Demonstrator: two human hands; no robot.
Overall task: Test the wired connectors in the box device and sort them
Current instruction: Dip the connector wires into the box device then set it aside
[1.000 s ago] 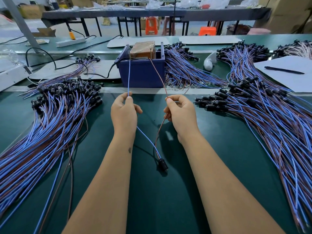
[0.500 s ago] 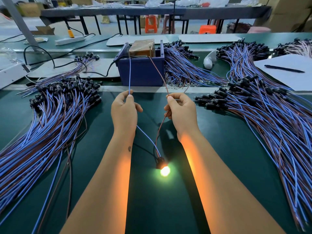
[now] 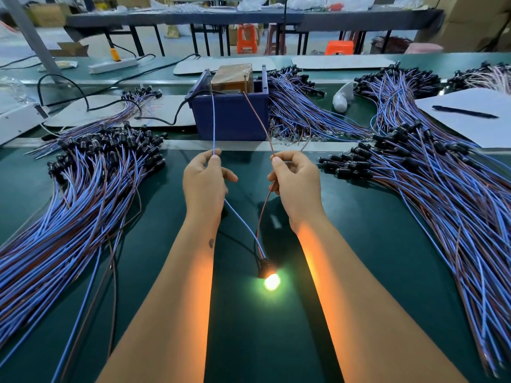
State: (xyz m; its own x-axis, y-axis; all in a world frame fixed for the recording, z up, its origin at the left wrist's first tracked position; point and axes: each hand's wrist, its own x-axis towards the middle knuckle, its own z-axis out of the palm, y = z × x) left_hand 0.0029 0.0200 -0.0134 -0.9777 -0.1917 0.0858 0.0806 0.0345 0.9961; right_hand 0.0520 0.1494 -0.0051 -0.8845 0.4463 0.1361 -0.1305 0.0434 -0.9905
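Note:
My left hand [image 3: 204, 183] pinches a blue wire [image 3: 213, 125] and my right hand [image 3: 297, 181] pinches a brown wire [image 3: 258, 120]. Both wires run up into the blue box device [image 3: 231, 114] behind my hands. They also lead down between my forearms to a black connector [image 3: 265, 265] lying on the green mat. A bulb [image 3: 271, 281] at its tip glows bright yellow-green. A big pile of wired connectors [image 3: 83, 183] lies to my left. Another pile of wired connectors [image 3: 442, 183] spreads to my right.
A further bundle of wires [image 3: 298, 111] sits just right of the box. A white sheet with a black pen [image 3: 467, 111] lies at the far right. A black cable [image 3: 154, 120] runs left from the box. A power strip [image 3: 113, 64] lies at the back left.
One second ago the connector's bulb was dark; it lit half a second ago and is still glowing. My hands have hardly moved and still hold both wires at the box.

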